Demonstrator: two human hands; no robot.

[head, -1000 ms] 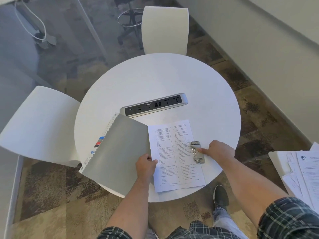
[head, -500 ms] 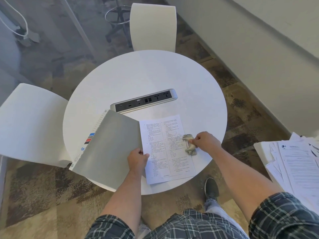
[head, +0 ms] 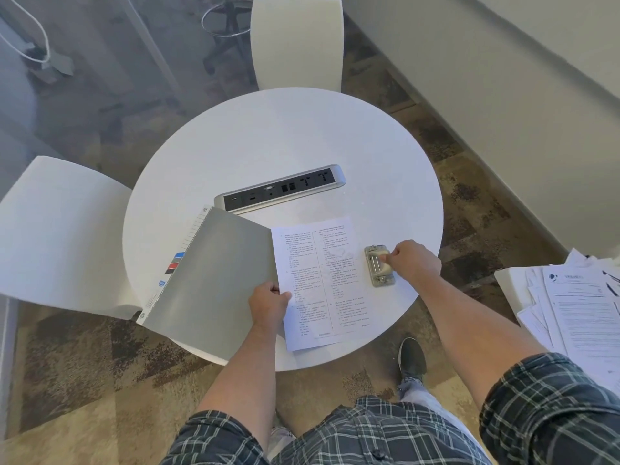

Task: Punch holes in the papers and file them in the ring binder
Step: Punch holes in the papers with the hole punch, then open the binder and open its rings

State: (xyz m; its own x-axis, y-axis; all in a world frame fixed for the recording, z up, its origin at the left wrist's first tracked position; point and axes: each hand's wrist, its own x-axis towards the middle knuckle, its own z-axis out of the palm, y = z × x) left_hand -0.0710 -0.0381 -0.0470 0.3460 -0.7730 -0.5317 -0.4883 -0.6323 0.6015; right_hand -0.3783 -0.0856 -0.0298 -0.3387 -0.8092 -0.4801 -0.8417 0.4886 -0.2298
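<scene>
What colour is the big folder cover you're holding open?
Plain grey. The binder cover shows best in the head view, held open by the left hand, with blue, red and black tabs along its edge.

Views: we have one, a wide-angle camera worn on the head.
Position: we look from above the near edge of the round white surface [head: 285, 135], standing height.
Facing: forward and steeply down; our own plaid shirt and a shoe [head: 412, 359] fill the bottom edge.
Nearness: the whole surface fits in frame, with both forearms reaching up into it from below.
Centre: the printed sheet [head: 320, 280] sits just below mid-frame.
Edges: chairs [head: 297, 41] at top and left, wall at right, loose papers [head: 577, 307] at the right margin.
Distortion: straight lines bow toward the borders.
Shared ground: none to compare.
</scene>
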